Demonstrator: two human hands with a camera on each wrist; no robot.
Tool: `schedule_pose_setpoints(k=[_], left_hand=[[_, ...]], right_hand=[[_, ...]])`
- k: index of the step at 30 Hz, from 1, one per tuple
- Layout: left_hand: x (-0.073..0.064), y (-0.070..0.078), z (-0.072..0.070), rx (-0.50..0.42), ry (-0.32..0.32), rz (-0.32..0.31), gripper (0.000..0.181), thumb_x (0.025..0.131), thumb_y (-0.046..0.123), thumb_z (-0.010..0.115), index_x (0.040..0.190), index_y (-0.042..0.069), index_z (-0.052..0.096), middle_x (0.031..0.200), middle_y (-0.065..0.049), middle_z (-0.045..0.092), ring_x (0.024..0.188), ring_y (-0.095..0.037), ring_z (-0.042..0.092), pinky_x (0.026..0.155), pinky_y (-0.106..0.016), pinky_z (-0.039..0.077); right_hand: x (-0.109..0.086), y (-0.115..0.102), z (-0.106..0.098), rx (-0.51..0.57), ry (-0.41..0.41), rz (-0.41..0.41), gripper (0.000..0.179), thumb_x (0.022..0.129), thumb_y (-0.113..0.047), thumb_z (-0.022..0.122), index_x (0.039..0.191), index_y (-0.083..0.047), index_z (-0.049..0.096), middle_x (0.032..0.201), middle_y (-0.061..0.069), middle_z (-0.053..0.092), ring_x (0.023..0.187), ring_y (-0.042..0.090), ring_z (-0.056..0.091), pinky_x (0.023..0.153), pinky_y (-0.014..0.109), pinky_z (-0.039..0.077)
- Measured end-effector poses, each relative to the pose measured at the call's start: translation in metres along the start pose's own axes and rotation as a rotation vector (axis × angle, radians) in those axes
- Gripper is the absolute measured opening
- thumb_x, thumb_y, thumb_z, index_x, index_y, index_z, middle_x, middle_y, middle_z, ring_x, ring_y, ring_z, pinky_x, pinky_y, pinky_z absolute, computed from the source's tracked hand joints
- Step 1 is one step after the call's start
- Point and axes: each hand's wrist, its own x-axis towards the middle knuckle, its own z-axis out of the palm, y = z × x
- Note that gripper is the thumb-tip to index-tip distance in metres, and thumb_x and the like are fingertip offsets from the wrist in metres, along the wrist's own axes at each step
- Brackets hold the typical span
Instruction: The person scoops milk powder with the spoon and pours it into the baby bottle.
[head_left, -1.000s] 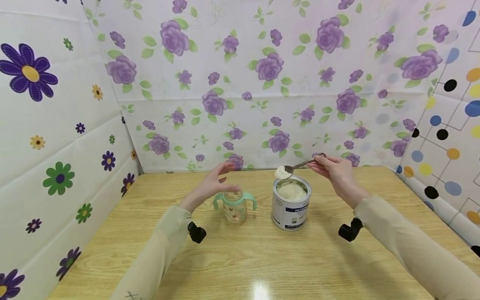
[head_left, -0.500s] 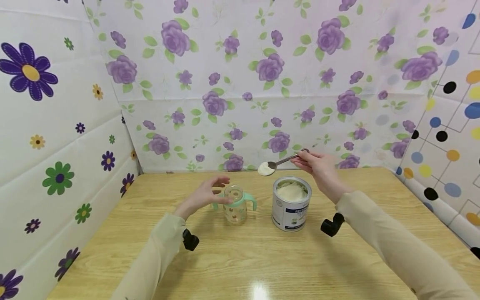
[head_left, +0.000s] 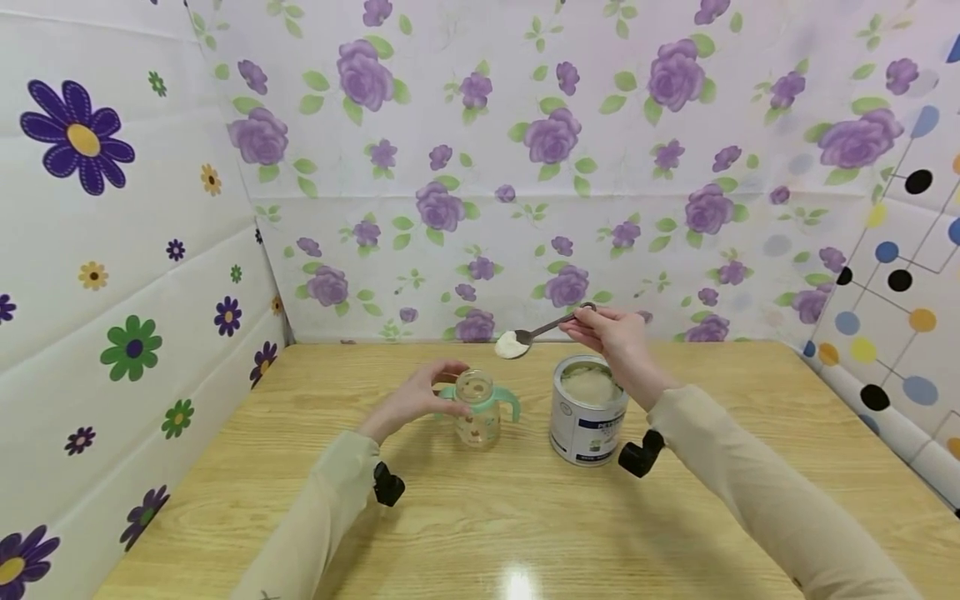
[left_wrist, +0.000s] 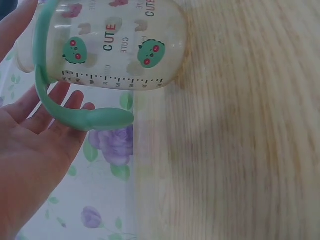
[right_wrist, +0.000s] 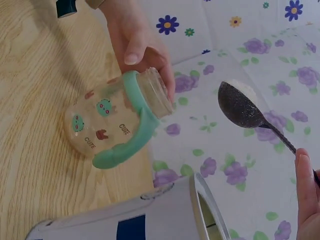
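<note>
A clear baby bottle (head_left: 480,427) with a mint-green ring and two handles stands upright and uncapped on the table. My left hand (head_left: 411,403) is at its left side, thumb in front and fingers behind the neck. In the right wrist view the thumb looks apart from the bottle (right_wrist: 102,117), with the fingers close to the neck; firm contact cannot be told. My right hand (head_left: 618,346) pinches the handle of a dark metal spoon (head_left: 551,325). White powder (head_left: 512,344) heaps in its bowl, above and right of the bottle's mouth.
Right of the bottle stands an open white tin (head_left: 585,429) of pale powder, below my right hand. The wooden table (head_left: 450,525) ends at a flowered cloth backdrop (head_left: 360,192). Patterned cloths hang at both sides.
My right hand has carried the loaded spoon left, from over the tin toward the bottle. My left hand has come lower, then closer around the bottle's neck. Bottle and tin stay put.
</note>
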Motion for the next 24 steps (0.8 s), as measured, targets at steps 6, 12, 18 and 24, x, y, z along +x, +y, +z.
schedule_pose_setpoints(k=[6, 12, 18, 24], left_hand=[[0.001, 0.001, 0.004, 0.000, -0.006, -0.003, 0.072, 0.071, 0.021, 0.079, 0.131, 0.005, 0.042, 0.120, -0.010, 0.050, 0.111, -0.023, 0.043, 0.088, -0.045, 0.036], [-0.003, 0.019, 0.005, -0.023, -0.052, 0.010, 0.061, 0.074, 0.011, 0.076, 0.127, 0.001, 0.047, 0.117, -0.017, 0.051, 0.111, -0.032, 0.043, 0.089, -0.046, 0.035], [-0.005, 0.024, 0.006, -0.005, -0.043, 0.000, 0.057, 0.075, 0.010, 0.075, 0.125, 0.001, 0.049, 0.117, -0.017, 0.052, 0.110, -0.031, 0.044, 0.088, -0.044, 0.036], [-0.006, 0.024, 0.008, -0.024, -0.027, -0.002, 0.056, 0.075, 0.010, 0.075, 0.124, 0.003, 0.050, 0.117, -0.018, 0.052, 0.110, -0.031, 0.045, 0.088, -0.044, 0.036]], right_hand=[[0.003, 0.008, 0.008, -0.039, -0.019, -0.015, 0.016, 0.088, -0.002, 0.058, 0.100, 0.008, 0.059, 0.079, 0.016, 0.065, 0.077, 0.023, 0.065, 0.075, 0.029, 0.047], [0.006, 0.015, 0.015, -0.096, 0.002, -0.011, 0.025, 0.088, -0.002, 0.058, 0.109, 0.013, 0.056, 0.078, 0.015, 0.065, 0.074, 0.021, 0.065, 0.073, 0.028, 0.048], [0.008, 0.021, 0.018, -0.129, -0.010, -0.024, 0.031, 0.089, 0.000, 0.057, 0.114, 0.017, 0.051, 0.075, 0.013, 0.065, 0.072, 0.020, 0.065, 0.072, 0.028, 0.049], [0.011, 0.027, 0.021, -0.202, -0.018, -0.059, 0.025, 0.089, -0.002, 0.057, 0.107, 0.015, 0.056, 0.076, 0.014, 0.065, 0.072, 0.020, 0.065, 0.071, 0.029, 0.049]])
